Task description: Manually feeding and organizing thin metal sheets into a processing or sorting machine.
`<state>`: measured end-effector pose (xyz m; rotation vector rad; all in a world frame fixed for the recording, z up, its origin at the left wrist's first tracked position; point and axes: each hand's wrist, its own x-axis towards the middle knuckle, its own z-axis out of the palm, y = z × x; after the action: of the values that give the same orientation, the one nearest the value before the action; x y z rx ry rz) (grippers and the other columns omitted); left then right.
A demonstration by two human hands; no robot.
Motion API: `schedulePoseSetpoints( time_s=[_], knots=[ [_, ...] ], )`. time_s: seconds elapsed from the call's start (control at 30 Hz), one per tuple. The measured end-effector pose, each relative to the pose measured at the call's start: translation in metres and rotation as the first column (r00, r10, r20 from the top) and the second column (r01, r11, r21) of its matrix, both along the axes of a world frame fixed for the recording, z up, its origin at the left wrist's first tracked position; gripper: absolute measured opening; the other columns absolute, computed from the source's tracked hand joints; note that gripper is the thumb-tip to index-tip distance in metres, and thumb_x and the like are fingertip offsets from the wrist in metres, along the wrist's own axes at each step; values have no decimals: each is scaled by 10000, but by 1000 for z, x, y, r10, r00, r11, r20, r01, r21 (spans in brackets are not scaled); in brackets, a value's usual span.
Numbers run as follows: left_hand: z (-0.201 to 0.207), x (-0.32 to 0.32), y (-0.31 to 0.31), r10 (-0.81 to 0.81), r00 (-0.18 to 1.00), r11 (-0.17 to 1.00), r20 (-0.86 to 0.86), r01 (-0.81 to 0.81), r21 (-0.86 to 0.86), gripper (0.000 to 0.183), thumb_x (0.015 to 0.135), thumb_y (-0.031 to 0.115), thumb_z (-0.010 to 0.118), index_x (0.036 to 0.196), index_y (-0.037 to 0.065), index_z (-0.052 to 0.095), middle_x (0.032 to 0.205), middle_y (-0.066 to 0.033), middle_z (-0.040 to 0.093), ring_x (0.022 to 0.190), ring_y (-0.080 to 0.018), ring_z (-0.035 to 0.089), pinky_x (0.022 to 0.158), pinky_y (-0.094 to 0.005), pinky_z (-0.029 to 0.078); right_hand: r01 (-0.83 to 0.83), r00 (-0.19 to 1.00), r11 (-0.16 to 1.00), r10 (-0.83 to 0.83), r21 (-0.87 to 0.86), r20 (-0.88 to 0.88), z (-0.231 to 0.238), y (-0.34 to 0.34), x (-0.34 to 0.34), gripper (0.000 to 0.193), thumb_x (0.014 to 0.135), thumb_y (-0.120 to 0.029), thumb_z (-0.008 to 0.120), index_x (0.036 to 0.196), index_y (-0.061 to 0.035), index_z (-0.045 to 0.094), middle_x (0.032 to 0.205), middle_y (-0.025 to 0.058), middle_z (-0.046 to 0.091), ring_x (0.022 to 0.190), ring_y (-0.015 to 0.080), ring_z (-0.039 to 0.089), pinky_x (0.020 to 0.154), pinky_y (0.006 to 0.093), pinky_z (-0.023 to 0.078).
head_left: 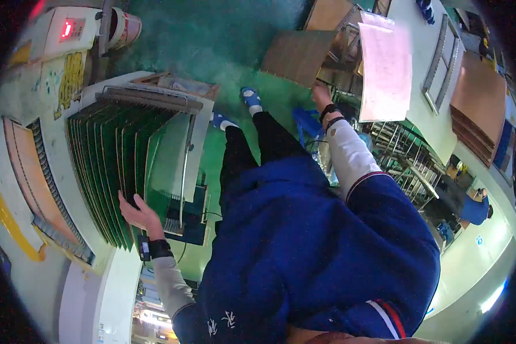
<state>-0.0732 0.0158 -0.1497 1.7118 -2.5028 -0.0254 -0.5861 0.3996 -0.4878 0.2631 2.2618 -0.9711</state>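
Observation:
My left hand (139,215), its fingers apart, is beside the front edges of several upright green boards (112,166). These boards stand in a row in a wire rack (187,155) to my left. Whether the fingertips touch a board I cannot tell. Out to the right, my right hand (322,95) is closed at the lower corner of a thin brown board (298,56), which is tilted; its fingers are partly hidden. Just right of that hand, a pinkish copper-coloured panel (386,71) stands on a metal rack.
A machine with a red lit display (70,28) stands at the far left, near a conveyor-like roller strip (43,172). Metal racks (410,166) and a stack of brown panels (477,109) are on the right. Another person (475,207) is farther off at right. The floor (212,51) is green.

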Motion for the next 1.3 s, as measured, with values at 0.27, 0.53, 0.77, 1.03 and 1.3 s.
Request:
schedulePoseSetpoints(
  time_s=[0.27,0.53,0.77,1.03,1.3],
  knots=[
    [-5,0,-4,-12,1000,1000,1,12,-4,524,1017,326,556,1423,-2,517,1361,-228,595,1208,-422,562,1028,-502,420,-231,937,941,283,246,-205,-42,14,-13,282,940,-217,549,1080,-55,731,954,120,731,801,280,679,660,403,514],
    [-2,0,-2,-13,1000,1000,-11,13,2,544,1015,354,555,1427,3,513,1363,-227,593,1193,-422,566,1015,-501,426,-238,944,936,286,261,-162,-49,18,-11,234,924,-173,574,1034,-49,738,952,164,730,833,337,698,682,453,543],
    [-23,0,-2,-27,996,1000,-89,28,9,545,1023,371,535,1448,32,499,1361,-211,586,1164,-418,564,992,-509,427,-414,604,476,781,776,-157,-144,89,-96,193,910,-135,595,994,-44,745,950,202,729,861,387,715,701,496,568],
    [3,5,1,-19,1000,1000,-3,19,8,555,1017,354,518,1436,-9,506,1387,-232,568,1220,-416,536,1044,-505,400,-546,702,602,708,582,-74,-22,-115,-54,327,852,-263,721,1119,-74,735,1022,209,724,995,368,699,885,501,556],
    [-16,0,-12,15,996,996,-84,-7,87,564,1001,339,509,1445,-9,498,1417,-217,550,1253,-412,511,1077,-511,373,-610,349,98,924,786,155,-134,-66,-190,227,882,-278,685,1014,-105,751,972,161,717,1005,321,693,798,445,538]
  ],
)
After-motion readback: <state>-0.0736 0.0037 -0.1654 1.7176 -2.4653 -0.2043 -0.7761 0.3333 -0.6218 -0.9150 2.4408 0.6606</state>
